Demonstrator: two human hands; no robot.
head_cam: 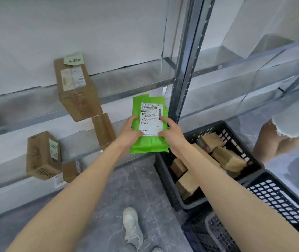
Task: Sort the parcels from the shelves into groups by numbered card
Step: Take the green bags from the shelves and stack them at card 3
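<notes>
Currently the green poly mailer (pixel 149 144) is held in the air between both hands, in front of the metal shelving and above the grey floor (pixel 127 182). Its white shipping label (pixel 149 122) faces up toward the person. Its long axis runs straight away from the body, the top end pointing at the shelves.

The left hand (pixel 128 131) grips the left long edge with the thumb curled onto the label. The right hand (pixel 170 130) pinches the right long edge opposite it, so the parcel lies between the two grips, about midway along its length.

To the left, on the upper shelf, a tall cardboard box (pixel 78 91) carries a pale handwritten note (pixel 73 59). A second box (pixel 43 157) on the shelf below has its own note (pixel 54 147); the writing on both is too small to read.

To the right and lower sits a black slotted crate (pixel 223 127) holding several brown parcels (pixel 228 159), just beside the right forearm.

The mailer looks to be at the reading stage. A move to the marked boxes would favour the left hand, one to the crate the right.
</notes>
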